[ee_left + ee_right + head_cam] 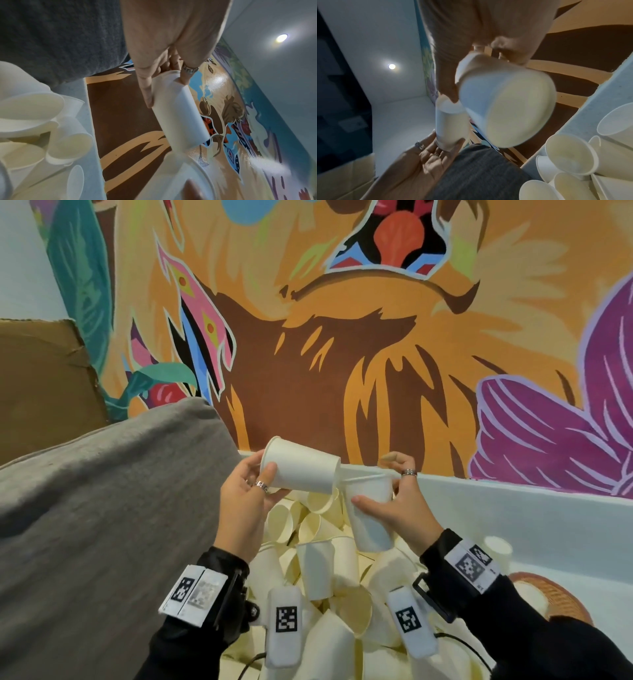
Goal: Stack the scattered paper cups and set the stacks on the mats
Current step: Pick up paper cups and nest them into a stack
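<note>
My left hand [251, 494] grips a white paper cup [301, 470] lying on its side, base up-left and mouth toward the right. My right hand [397, 505] holds a second cup [370, 515] upright by its wall, and its rim meets the first cup's mouth. A heap of loose cups [322, 563] lies just below both hands. In the left wrist view the fingers wrap the tilted cup [178, 108]. The right wrist view shows the right-hand cup [505, 108] close up, with the left-hand cup [452, 121] behind it.
The cups fill a white tub whose far rim [513, 494] runs under a painted wall. A grey cushion [102, 508] presses in at the left. At the right, a woven mat [565, 597] lies beside an upturned cup [498, 547]. Cardboard [41, 378] stands far left.
</note>
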A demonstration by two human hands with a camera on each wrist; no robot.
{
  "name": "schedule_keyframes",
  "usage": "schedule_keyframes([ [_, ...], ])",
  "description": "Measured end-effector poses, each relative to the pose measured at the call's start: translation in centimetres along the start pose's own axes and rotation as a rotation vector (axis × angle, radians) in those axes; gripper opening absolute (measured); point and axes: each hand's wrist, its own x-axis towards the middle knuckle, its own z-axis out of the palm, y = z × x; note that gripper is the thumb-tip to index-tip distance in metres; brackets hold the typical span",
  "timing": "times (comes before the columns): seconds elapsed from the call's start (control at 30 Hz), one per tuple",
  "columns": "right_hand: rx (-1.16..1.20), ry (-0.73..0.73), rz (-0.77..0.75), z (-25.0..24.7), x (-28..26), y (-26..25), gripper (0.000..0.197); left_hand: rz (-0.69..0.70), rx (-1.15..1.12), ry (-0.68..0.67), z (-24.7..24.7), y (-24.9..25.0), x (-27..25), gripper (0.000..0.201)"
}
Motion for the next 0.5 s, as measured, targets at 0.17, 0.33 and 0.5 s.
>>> schedule_keyframes([
  [0.17,-0.088,-0.041,-0.122,0.4,-1.4,0.8,0.09,-0.016,-0.008,-0.008,-0.4,-0.2,-0.4,0.012],
  [0.33,-0.152,-0.024,-0.285,0.5,-2.6,1.2,0.089,0.01,-0.027,-0.029,-0.9,-0.4,-0.6,0.011],
  [0.5,-0.177,0.028,-0.351,1.1,-3.3,1.2,0.085,0.036,-0.002,-0.058,-0.9,0.0,-0.7,0.012],
])
